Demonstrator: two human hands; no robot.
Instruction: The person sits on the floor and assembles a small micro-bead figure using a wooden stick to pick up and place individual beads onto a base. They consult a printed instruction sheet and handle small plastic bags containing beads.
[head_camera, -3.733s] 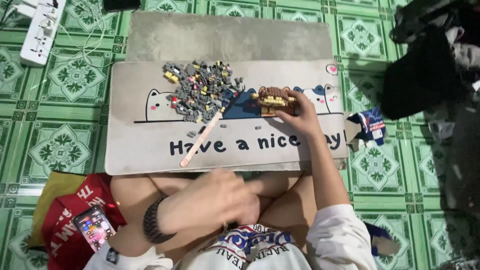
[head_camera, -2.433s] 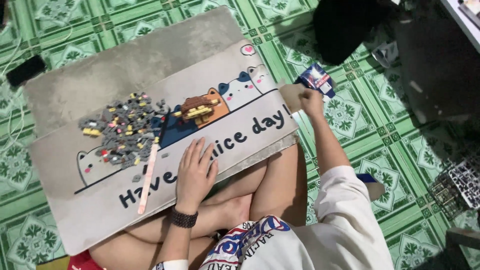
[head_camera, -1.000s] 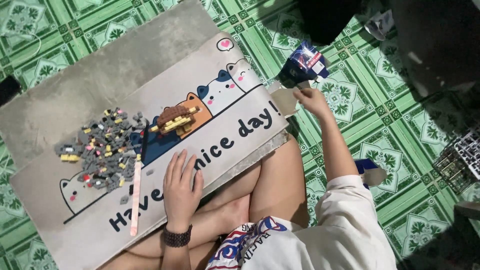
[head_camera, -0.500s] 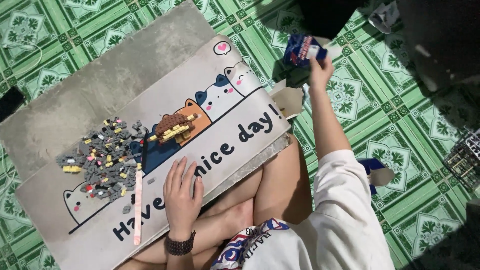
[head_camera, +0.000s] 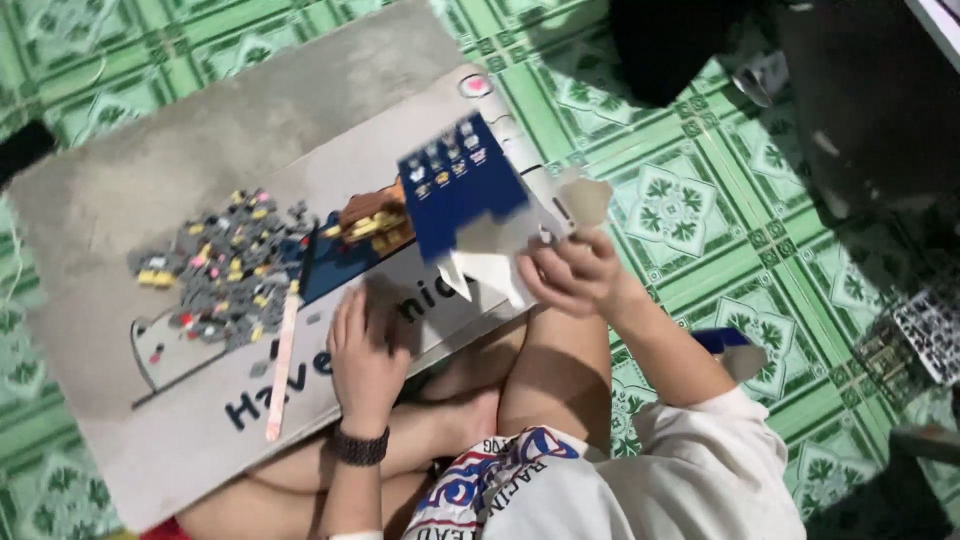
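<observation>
The box (head_camera: 462, 190) is above the mat (head_camera: 150, 200), just before the right hand (head_camera: 570, 272); the bricks (head_camera: 220, 265) lie left of the left hand (head_camera: 365, 350).

head-worn view, facing steeply down, close above lap and mat (head_camera: 180, 180)

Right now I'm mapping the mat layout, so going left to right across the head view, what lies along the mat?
Pile of small bricks → pink strip → left hand → blue box → right hand.
</observation>
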